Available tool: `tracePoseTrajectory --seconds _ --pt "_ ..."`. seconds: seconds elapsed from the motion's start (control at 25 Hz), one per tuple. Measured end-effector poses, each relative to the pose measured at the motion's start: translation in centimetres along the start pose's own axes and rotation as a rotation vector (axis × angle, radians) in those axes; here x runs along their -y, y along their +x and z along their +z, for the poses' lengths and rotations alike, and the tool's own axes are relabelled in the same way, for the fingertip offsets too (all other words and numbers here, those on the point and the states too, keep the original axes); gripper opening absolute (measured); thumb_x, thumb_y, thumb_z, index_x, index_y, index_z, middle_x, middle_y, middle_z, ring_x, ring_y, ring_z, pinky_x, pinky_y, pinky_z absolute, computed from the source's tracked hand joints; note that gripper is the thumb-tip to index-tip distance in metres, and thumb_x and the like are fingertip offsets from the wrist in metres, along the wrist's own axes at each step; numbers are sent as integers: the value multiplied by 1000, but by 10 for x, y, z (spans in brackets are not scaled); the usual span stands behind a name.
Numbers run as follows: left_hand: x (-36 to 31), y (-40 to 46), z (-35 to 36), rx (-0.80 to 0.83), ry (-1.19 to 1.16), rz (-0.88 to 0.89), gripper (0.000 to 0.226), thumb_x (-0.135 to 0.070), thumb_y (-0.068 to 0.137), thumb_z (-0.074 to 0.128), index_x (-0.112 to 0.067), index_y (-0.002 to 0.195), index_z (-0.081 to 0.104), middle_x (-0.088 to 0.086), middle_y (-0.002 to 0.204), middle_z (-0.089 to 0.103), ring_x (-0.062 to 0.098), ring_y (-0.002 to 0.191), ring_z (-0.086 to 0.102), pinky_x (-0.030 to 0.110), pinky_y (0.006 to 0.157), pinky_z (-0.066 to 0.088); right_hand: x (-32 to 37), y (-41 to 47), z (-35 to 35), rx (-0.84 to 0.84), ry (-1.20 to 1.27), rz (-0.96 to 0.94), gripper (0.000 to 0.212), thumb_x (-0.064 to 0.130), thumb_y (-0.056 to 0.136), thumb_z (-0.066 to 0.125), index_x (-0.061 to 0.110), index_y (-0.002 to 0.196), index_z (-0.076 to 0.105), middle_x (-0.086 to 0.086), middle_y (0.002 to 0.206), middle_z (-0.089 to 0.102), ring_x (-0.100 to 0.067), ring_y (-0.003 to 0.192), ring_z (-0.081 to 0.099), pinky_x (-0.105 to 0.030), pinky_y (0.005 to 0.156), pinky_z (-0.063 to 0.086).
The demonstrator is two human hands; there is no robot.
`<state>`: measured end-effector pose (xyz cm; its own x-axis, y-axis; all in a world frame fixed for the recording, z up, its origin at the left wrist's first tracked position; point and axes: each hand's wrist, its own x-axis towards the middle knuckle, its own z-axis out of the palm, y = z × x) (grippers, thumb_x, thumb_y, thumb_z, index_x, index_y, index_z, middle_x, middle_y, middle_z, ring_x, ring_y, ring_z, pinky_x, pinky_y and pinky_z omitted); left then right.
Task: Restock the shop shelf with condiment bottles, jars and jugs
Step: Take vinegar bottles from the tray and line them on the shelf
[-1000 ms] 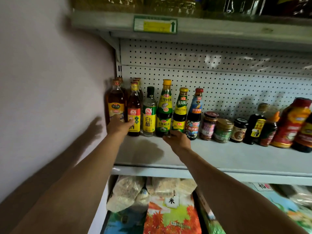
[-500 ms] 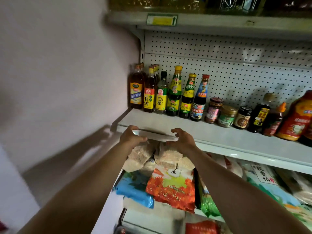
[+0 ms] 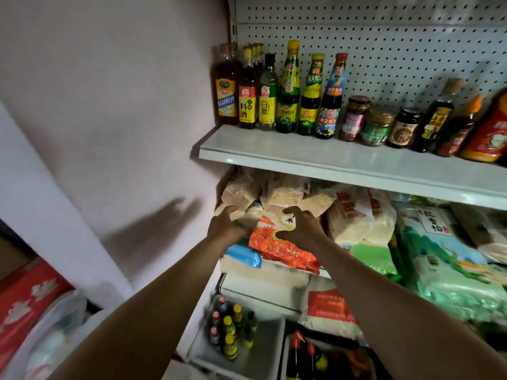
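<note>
Below the grey shelf (image 3: 329, 160), both hands (image 3: 263, 229) spread, empty, over grain bags (image 3: 277, 193)

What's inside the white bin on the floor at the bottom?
The white bin holds a cluster of small upright bottles with red, yellow and green caps at its left end. Its near edge is cut off by the left forearm.

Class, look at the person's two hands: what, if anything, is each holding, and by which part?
Nothing is held. The left hand and right hand hang open, fingers spread, in front of the grain bags.
</note>
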<state>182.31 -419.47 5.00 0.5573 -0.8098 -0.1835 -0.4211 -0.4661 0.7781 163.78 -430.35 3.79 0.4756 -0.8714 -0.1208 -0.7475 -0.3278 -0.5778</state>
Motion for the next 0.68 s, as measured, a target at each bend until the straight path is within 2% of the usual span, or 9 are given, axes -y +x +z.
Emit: tracePoseTrajectory --seconds 0.16,0.28,0.4,0.56,0.68 --pt "21 11 5 29 37 -5 85 -37 63 83 -30 140 46 7 131 59 28 117 57 36 96 49 -11 2 22 19 -24 55 75 39 77 84 28 141 47 -15 136 50 -36 122 53 -35 94 44" --pt "43 30 13 81 45 12 82 -37 61 82 -29 136 50 3 125 63 24 109 61 34 88 52 -17 9 44 38 -46 117 75 40 78 82 29 143 45 -16 134 51 -36 122 52 -35 94 45" --pt "73 47 22 128 38 -36 82 -37 62 83 -32 136 48 3 127 57 21 102 60 31 77 52 -23 17 72 83 -43 183 78 41 78 82 30 145 43 -15 138 49 -34 126 50 -34 98 45" --pt "131 69 46 186 119 -122 77 -32 74 81 -30 141 44 12 126 56 28 117 54 34 97 43 -44 24 129 141 -23 259 78 38 78 82 28 145 45 -15 140 49 -34 126 50 -35 100 44" --pt "174 73 70 224 135 -194 76 -32 74 80 -29 142 45 12 125 57 28 119 53 32 97 41 -67 23 174 215 -12 314 75 39 79 81 28 144 44 -16 140 48 -34 127 50 -36 100 44"
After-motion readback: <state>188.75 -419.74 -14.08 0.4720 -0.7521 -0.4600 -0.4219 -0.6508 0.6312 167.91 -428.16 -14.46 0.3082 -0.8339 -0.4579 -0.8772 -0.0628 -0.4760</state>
